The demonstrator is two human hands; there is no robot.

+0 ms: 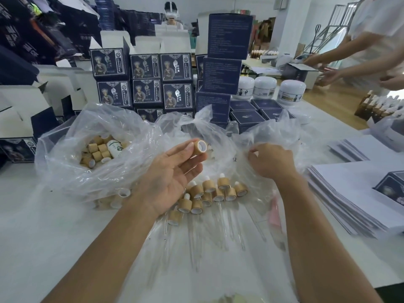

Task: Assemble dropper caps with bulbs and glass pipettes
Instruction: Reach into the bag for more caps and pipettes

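Left hand (172, 171) fingers pinch empty cap (199, 147); right hand (271, 160) curled at bag (273, 132), contents unclear; loose pinch could drop cap onto droppers (214, 191) below.

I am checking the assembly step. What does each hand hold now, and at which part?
The left hand holds a bamboo cap by its side wall, between fingertips. The right hand pinches clear plastic bag film.

Pretty bright packing room here, white walls (290, 22), wood floor (328, 101) off right, metal ladder (336, 22) leaning back there, and a white-covered bench (43, 237) stacked with dark blue boxes (220, 73).
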